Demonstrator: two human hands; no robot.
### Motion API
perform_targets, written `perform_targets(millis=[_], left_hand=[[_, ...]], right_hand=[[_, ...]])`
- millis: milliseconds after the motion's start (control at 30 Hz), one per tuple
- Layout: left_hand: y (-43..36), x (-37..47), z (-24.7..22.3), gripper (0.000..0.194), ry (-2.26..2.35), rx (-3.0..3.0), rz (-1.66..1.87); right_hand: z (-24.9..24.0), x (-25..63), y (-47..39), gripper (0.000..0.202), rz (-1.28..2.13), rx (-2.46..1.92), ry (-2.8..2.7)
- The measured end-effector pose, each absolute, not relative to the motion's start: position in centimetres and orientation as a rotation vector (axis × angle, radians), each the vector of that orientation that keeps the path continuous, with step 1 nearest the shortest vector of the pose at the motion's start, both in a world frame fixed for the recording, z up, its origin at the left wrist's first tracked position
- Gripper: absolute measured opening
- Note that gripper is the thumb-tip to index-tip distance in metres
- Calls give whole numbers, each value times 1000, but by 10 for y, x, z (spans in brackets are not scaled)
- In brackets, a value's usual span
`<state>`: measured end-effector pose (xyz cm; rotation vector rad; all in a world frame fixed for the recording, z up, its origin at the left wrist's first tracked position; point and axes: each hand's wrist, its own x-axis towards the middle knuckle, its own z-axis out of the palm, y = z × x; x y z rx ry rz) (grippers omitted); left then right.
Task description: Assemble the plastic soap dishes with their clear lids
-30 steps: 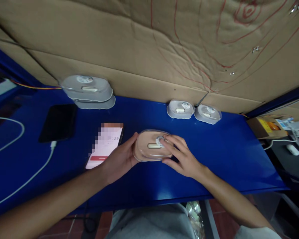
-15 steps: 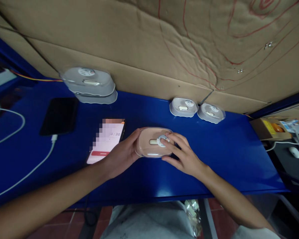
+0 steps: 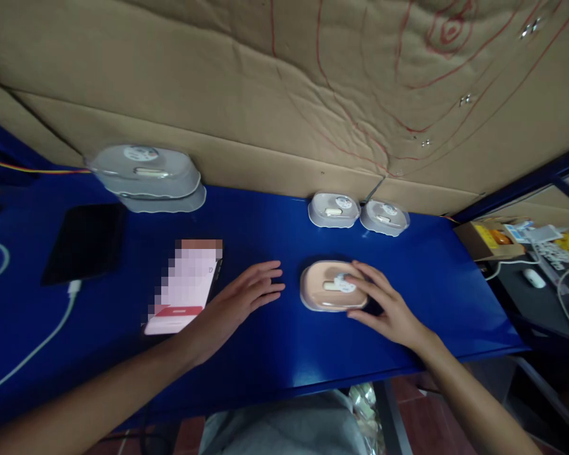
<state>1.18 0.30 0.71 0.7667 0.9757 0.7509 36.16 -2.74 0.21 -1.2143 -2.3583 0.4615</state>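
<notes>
Right hand, fingers spread on pink oval clear-lidded container near blue tabletop's front edge; left hand empty, fingers parted.

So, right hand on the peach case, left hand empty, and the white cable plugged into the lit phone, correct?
Not quite: the head view shows the white cable plugged into the dark-screened device, not the lit phone. The right hand is on the peach case and the left hand is empty, as you say.

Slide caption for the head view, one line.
Head view: right hand on a peach lidded container, left hand empty beside it, blue table.
</notes>
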Motion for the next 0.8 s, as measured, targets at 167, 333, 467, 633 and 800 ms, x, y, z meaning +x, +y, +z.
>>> perform_targets(millis=[167, 333, 467, 633, 800], left_hand=[[6, 10, 6, 32, 1017, 861, 746], [6, 6, 0, 31, 1031, 1011, 671], [7, 4, -1, 34, 1051, 1060, 637], [8, 5, 2, 31, 1065, 1047, 654], [8, 6, 4, 29, 1079, 1045, 665]], right_hand=[[-2, 465, -41, 60, 210, -1637, -2189], [-17, 576, -17, 60, -265, -1871, -1940], [-24, 611, 20, 71, -328, -1902, -1843], [-32, 599, 59, 74, -315, -1888, -1845], [-37, 564, 82, 66, -285, -1843, -1903]])
